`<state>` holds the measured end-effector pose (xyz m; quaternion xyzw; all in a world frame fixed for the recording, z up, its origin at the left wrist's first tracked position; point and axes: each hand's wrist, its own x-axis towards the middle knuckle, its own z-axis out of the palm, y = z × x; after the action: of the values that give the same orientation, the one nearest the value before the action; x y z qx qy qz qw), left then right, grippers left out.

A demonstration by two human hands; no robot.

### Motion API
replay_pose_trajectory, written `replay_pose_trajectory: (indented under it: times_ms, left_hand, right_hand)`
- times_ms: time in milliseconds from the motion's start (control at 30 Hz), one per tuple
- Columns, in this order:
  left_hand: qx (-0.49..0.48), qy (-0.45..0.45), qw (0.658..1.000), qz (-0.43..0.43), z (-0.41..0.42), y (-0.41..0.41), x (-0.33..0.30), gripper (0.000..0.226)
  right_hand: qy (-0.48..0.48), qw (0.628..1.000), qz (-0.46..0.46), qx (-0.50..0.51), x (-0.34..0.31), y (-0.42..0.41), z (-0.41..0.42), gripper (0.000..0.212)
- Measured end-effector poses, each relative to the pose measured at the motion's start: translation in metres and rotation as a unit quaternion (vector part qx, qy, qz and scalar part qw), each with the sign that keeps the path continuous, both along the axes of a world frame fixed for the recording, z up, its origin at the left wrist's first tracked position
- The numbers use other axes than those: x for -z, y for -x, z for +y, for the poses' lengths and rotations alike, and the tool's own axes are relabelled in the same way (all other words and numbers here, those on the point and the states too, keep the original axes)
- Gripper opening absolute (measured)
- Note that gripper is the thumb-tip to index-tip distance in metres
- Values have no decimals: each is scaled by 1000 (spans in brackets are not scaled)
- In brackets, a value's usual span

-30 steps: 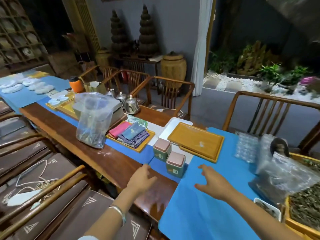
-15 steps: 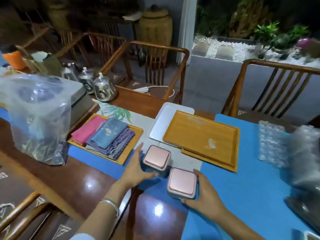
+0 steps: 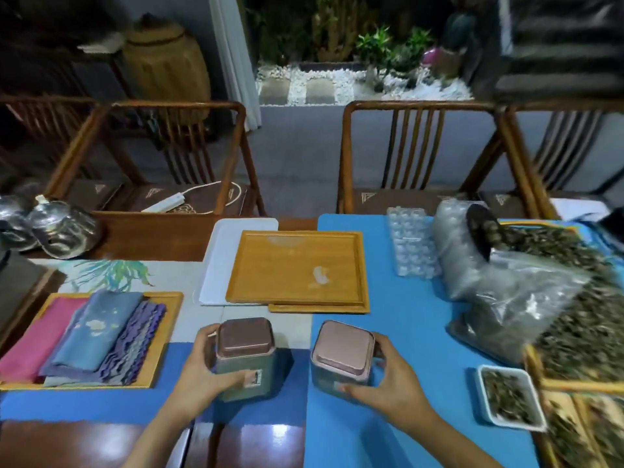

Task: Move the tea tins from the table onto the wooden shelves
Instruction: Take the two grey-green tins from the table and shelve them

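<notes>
With each hand wrapped round a tin, left hand (image 3: 202,369) on left tin (image 3: 244,358), right hand (image 3: 388,383) on right tin (image 3: 342,356), both at 6 o'clock on the table (image 3: 405,332), I'd lift straight, level.

A long wooden table (image 3: 141,236) is carrying blue mats (image 3: 398,336), on which two pink-lidded tea tins (image 3: 244,358) (image 3: 341,358) are standing side by side. Behind them a bamboo tray (image 3: 297,268) is overlapping a white tray (image 3: 223,261). At left, folded cloths (image 3: 101,332) are lying in a wooden tray (image 3: 158,349); at right, a bag of loose tea (image 3: 516,298) is sitting near a small white dish (image 3: 506,396).
</notes>
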<state>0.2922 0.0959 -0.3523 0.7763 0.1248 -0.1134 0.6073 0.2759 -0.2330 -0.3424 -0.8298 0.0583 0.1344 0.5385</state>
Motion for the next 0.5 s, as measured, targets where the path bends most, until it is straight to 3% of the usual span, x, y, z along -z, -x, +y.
replay_pose_trajectory:
  times_ms: [267, 500]
  left_hand:
    - [95, 84, 992, -9, -138, -13, -60, 77]
    - [262, 111, 958, -36, -328, 29, -116, 80]
  right_hand:
    - [-28, 989, -6, 144, -57, 72, -122, 74]
    - [-23, 939, -88, 332, -114, 189, -240, 82]
